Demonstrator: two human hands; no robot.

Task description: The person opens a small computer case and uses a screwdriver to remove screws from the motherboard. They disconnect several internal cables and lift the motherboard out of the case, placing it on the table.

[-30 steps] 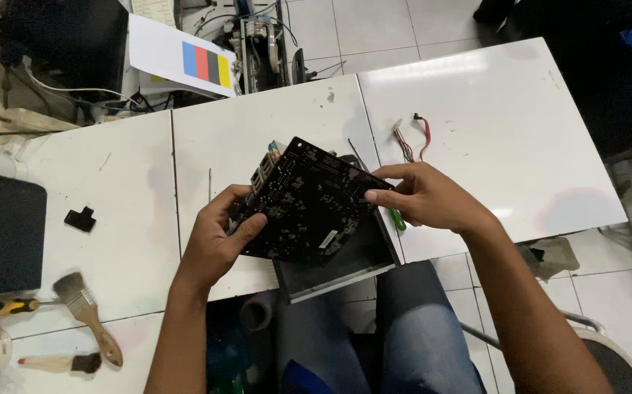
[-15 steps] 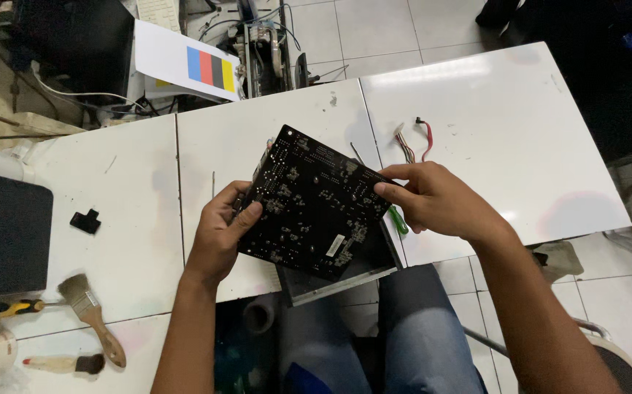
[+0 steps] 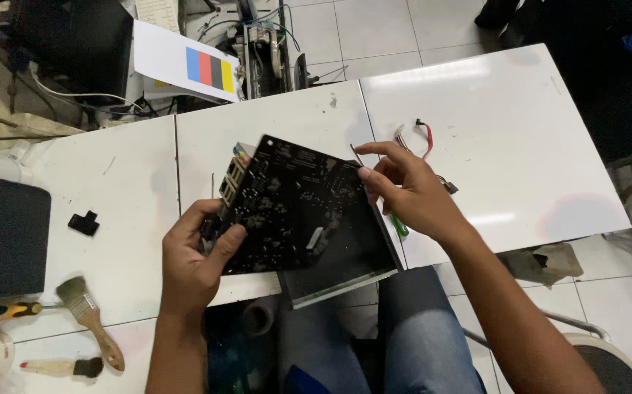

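Note:
A black circuit board (image 3: 298, 208) with metal ports on its left edge is held tilted over a dark flat case (image 3: 345, 273) at the near edge of the white table (image 3: 498, 146). My left hand (image 3: 195, 255) grips the board's lower left corner, thumb on top. My right hand (image 3: 407, 190) has its fingertips at the board's right edge; whether they pinch it I cannot tell. Under my right hand a green-handled tool (image 3: 400, 226) shows.
Loose red and white cables (image 3: 425, 138) lie behind my right hand. A small black clip (image 3: 82, 222), two brushes (image 3: 90, 321), a yellow-handled screwdriver (image 3: 9, 310) and a black box (image 3: 2, 233) sit at the left. A colour-striped card (image 3: 192, 66) and an open computer frame (image 3: 265, 51) stand beyond the table.
The board has shifted slightly left and lowered toward the case. My right hand's grip has loosened to fingertips at the board's right edge. My left hand keeps its hold.

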